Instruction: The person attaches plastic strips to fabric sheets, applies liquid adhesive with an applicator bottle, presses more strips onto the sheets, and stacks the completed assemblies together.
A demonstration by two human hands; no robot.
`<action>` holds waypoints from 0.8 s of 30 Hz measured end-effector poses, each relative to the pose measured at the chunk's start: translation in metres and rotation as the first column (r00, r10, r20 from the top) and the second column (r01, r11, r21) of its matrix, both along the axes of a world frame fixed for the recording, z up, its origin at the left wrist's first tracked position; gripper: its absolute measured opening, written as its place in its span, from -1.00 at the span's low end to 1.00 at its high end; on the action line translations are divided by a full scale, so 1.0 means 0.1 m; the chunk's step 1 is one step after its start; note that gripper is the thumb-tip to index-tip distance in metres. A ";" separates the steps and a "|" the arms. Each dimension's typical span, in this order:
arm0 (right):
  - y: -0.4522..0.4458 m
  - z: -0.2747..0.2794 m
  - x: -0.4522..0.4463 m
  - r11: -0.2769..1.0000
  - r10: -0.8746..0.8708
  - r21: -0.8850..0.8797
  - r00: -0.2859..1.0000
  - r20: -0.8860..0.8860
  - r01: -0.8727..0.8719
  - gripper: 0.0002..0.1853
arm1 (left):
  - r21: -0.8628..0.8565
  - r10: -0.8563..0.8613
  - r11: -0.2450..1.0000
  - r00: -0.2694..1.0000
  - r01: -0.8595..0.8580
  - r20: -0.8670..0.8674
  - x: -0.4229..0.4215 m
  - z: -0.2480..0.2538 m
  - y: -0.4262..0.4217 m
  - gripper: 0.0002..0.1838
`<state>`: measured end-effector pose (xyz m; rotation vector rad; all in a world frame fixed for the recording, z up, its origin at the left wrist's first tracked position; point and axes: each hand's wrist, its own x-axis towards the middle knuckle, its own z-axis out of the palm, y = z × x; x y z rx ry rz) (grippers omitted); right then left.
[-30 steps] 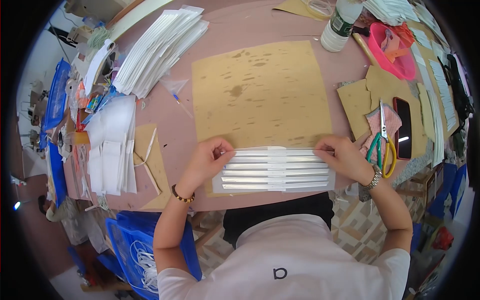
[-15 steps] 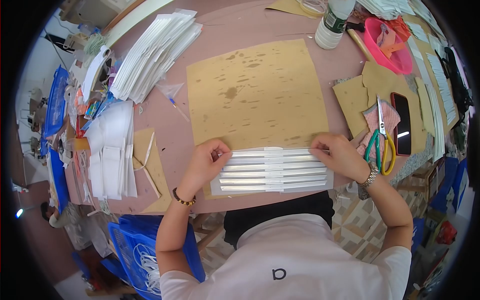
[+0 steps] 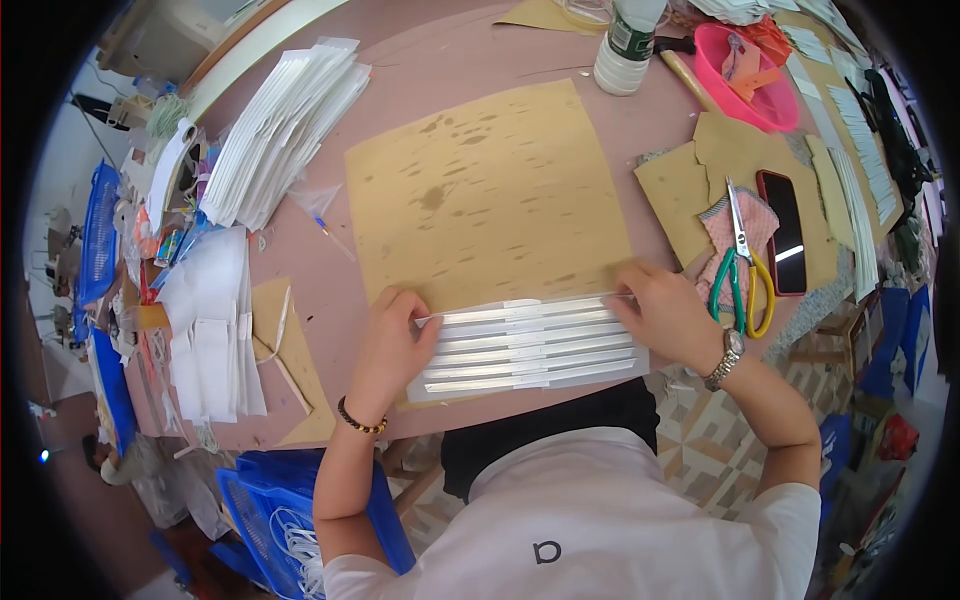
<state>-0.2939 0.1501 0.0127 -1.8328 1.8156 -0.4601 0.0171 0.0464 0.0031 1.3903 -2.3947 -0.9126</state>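
A clear sheet with several white and silvery strips [image 3: 530, 345] lies along the table's near edge, over the lower part of a stained brown paper [image 3: 490, 200]. At its upper left corner my left hand [image 3: 400, 335] is closed, thumb and fingers pinching the sheet's edge. My right hand [image 3: 665, 315] pinches the upper right corner in the same way. A short white band crosses the middle of the strips.
Scissors [image 3: 738, 260] lie on a pink cloth beside a phone [image 3: 783, 230] at the right. Further back are a bottle [image 3: 625, 50] and a pink basin [image 3: 745, 85]. White stacks [image 3: 285, 130] stand at the left; a blue basket [image 3: 250, 510] is below the table edge.
The view has shifted and turned slightly, so the table's objects appear further left. Both hands still pinch the sheet's upper corners, and the sheet looks slightly tilted now.
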 end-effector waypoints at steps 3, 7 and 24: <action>0.11 0.05 -0.07 0.999 -0.038 -0.020 0.999 0.007 0.038 -0.82 | -0.082 0.078 0.994 0.995 -0.073 0.054 -0.03 0.08 0.11 -0.83; 0.26 0.05 -0.12 0.998 -0.049 -0.044 0.997 0.056 0.052 -0.78 | -0.340 -0.100 0.931 0.989 0.133 0.113 -0.22 0.08 0.39 -0.63; 0.99 -0.17 0.20 0.947 0.044 -0.299 0.970 -0.238 -0.116 -0.58 | -0.260 -0.285 0.902 0.929 0.344 0.237 -0.55 -0.17 0.82 -0.26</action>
